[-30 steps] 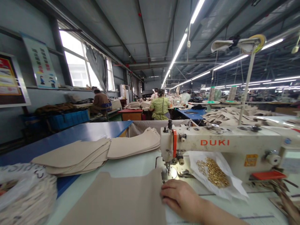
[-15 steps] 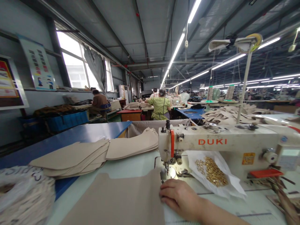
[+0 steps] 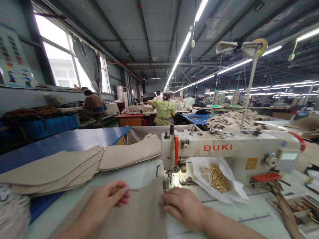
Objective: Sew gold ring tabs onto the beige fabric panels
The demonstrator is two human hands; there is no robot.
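A large beige panel (image 3: 147,212) of flat material lies on the sewing machine table, its right edge leading up to the presser foot of a white sewing machine (image 3: 194,146). My right hand (image 3: 183,207) rests at that edge just in front of the needle, fingers curled and fingertips on the panel. Above the left part of the panel my left hand (image 3: 112,196) is closed, slightly blurred. From its pinched fingers a thin narrow strip (image 3: 134,190) sticks out to the right; its kind is unclear.
Two stacks of beige pieces (image 3: 131,153) lie behind the panel. Under the machine arm sits white paper with gold metal rings (image 3: 216,179). A tray of small parts (image 3: 299,207) stands at right, a patterned bag (image 3: 15,212) at left. Co-workers sit farther back, one in green (image 3: 164,111).
My left hand has come into view over the panel with the thin strip between its fingers. My right hand stays at the panel's edge. The camera view has turned slightly right.
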